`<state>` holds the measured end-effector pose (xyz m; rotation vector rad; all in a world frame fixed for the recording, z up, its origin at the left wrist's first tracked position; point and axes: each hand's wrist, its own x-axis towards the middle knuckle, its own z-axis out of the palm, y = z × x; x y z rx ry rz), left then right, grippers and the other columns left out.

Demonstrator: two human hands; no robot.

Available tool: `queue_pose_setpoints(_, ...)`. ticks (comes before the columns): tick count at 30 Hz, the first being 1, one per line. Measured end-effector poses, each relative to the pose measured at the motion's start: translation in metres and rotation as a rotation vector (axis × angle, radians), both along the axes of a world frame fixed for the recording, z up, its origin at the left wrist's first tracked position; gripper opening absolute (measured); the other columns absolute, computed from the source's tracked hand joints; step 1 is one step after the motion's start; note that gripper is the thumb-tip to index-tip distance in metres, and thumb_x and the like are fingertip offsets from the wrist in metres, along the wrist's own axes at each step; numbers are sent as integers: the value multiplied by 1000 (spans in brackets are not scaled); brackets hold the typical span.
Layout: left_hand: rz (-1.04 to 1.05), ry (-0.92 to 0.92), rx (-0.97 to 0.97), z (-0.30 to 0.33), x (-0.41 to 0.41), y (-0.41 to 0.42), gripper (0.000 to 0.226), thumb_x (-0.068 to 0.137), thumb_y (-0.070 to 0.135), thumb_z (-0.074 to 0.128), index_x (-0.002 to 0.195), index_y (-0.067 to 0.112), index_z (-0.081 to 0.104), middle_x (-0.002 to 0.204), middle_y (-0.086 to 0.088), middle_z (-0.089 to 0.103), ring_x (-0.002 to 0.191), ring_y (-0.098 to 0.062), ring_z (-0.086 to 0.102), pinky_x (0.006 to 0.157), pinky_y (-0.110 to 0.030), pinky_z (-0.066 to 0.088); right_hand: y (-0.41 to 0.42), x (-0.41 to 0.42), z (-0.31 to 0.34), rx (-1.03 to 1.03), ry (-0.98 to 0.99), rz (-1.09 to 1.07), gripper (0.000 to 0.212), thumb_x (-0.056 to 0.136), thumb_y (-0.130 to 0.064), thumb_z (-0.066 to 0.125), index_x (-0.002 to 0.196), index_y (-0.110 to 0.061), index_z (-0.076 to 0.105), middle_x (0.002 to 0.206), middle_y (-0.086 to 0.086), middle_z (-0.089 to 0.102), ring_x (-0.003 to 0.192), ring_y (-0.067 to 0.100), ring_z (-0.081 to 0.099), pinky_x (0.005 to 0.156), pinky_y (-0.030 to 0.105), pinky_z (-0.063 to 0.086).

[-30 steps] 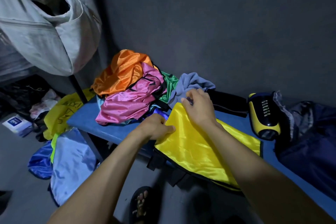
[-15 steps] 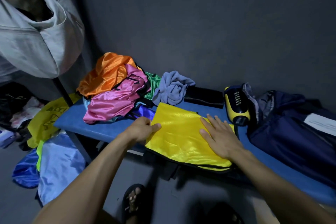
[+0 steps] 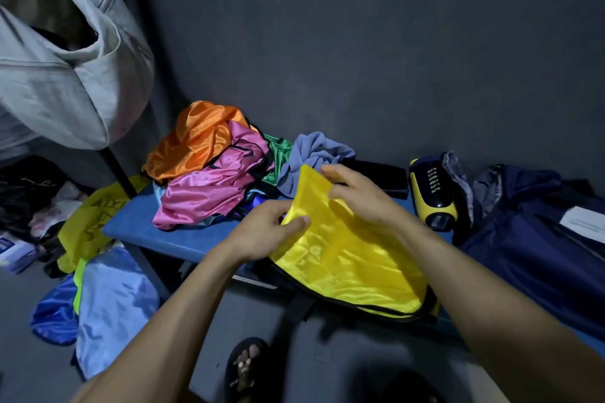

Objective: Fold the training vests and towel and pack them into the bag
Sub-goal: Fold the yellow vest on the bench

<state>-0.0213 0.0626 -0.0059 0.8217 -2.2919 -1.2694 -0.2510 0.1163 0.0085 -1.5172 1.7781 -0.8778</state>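
The left hand (image 3: 268,227) pinches the near-left edge of the yellow vest (image 3: 347,258), thumb on top and fingers curled beneath the cloth. The right hand (image 3: 357,193) grips the vest's far corner at 1 o'clock from the left hand and lifts it off the bench (image 3: 183,239), so that the corner stands up. The rest of the vest lies spread on the bench toward 5 o'clock, its black-trimmed edge hanging over the front.

At 12 o'clock from the hands a grey towel (image 3: 314,154) lies crumpled, touching the raised corner. At 10 o'clock is a heap of vests: pink (image 3: 212,193) in front, orange (image 3: 196,141) behind it, green (image 3: 278,154) between the pink one and the towel.

At 3 o'clock a yellow-and-black case (image 3: 432,193) sits on the bench, and just beyond it lies a dark navy bag (image 3: 537,239). At 9 o'clock, on the floor, lie a light blue cloth (image 3: 114,301) and a yellow cloth (image 3: 88,229). A large grey sack (image 3: 65,82) hangs at 10 o'clock, high up.
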Motion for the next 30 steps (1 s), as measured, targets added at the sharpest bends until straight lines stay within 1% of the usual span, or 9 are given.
queue_pose_setpoints(4, -92, 44, -103, 13, -2, 4, 17, 103, 27, 62, 113, 21, 74, 109, 12, 76, 100, -7, 71, 92, -39, 55, -46, 1, 19, 172, -251, 104, 74, 67, -27, 60, 140, -31, 55, 131, -1, 62, 116, 19, 62, 93, 40, 54)
queue_pose_setpoints(7, -110, 54, -130, 18, -1, -3, 21, 103, 29, 61, 117, 19, 73, 113, 9, 75, 103, -8, 71, 94, -44, 54, -53, -13, 22, 291, -343, 245, 40, 73, -17, 62, 112, -5, 63, 102, 8, 67, 93, 25, 66, 86, 45, 52)
queue_pose_setpoints(9, -117, 60, -121, 22, 0, -6, 21, 103, 32, 62, 114, 19, 74, 110, 7, 76, 101, -11, 72, 92, -46, 55, -47, -26, 26, 270, -361, 245, 24, 79, -13, 71, 102, -6, 66, 99, 12, 71, 91, 28, 69, 89, 46, 53)
queue_pose_setpoints(14, -96, 86, -134, 29, 2, -7, 32, 95, 50, 64, 101, 19, 71, 94, -4, 73, 85, -27, 70, 76, -52, 56, -11, -49, 55, 86, -402, 132, 30, 83, -16, 75, 110, -6, 72, 105, 11, 76, 94, 25, 73, 81, 34, 59)
queue_pose_setpoints(16, -95, 96, -149, 32, 5, -6, 26, 91, 48, 68, 95, 22, 70, 89, -1, 72, 80, -22, 68, 71, -46, 54, 5, -51, 69, 8, -382, 89, 28, 85, -16, 74, 112, -5, 72, 103, 9, 76, 92, 23, 73, 78, 31, 59)
queue_pose_setpoints(18, -95, 111, -158, 38, 9, -4, 15, 93, 36, 71, 94, 20, 70, 89, 3, 74, 81, -11, 69, 73, -41, 54, 21, -52, 84, -57, -350, 55, 28, 87, -16, 73, 112, -5, 71, 101, 8, 76, 90, 21, 73, 76, 29, 59)
queue_pose_setpoints(20, -91, 152, -159, 50, 12, -1, 10, 96, 25, 70, 93, 15, 71, 90, -3, 74, 84, -12, 69, 79, -44, 54, 37, -53, 101, -109, -319, 36, 28, 85, -20, 74, 110, -8, 72, 102, 7, 77, 90, 19, 74, 76, 29, 60)
queue_pose_setpoints(25, -97, 253, -292, 114, -1, 0, 18, 94, 31, 68, 95, 13, 71, 89, -3, 74, 80, -9, 64, 76, -33, 51, 63, -64, 152, -269, -317, -15, 28, 79, -21, 76, 105, -10, 74, 97, 4, 79, 83, 13, 75, 69, 24, 59)
queue_pose_setpoints(30, -120, 179, -458, 156, -27, -27, 11, 96, 28, 71, 98, 17, 70, 91, 8, 74, 84, -3, 66, 81, -29, 52, 63, -86, 158, -272, -276, -112, 36, 76, -27, 79, 109, -12, 74, 96, 3, 80, 79, 11, 75, 63, 21, 57)
